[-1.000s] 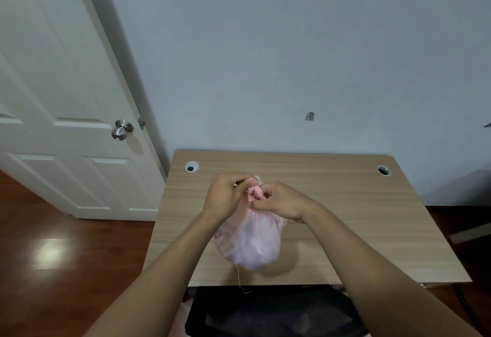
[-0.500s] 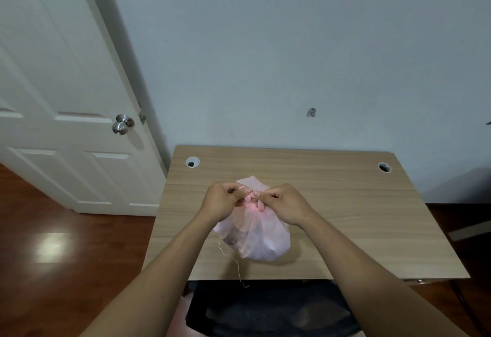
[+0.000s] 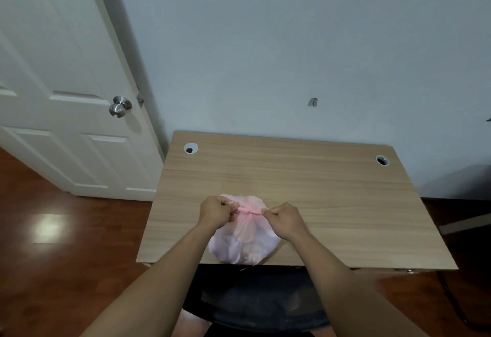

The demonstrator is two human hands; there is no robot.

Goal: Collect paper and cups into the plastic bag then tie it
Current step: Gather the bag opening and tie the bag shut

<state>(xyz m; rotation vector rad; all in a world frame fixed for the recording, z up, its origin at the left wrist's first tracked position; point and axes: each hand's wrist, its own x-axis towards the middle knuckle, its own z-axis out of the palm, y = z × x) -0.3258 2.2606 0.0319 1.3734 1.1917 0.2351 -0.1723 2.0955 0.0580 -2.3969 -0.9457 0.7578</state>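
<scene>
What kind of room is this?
Probably a room in a home, perhaps a study or bedroom: there is a wooden desk with cable holes against the wall, a white panelled door with a round metal knob, and a shiny wood floor.

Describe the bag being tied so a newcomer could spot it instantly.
Find the light wooden desk against the pale wall. At its near edge sits a bulging, translucent pink plastic bag, its top pinched by the left hand and right hand. Unlike the desk's two round cable holes, it is soft and pink.
</scene>
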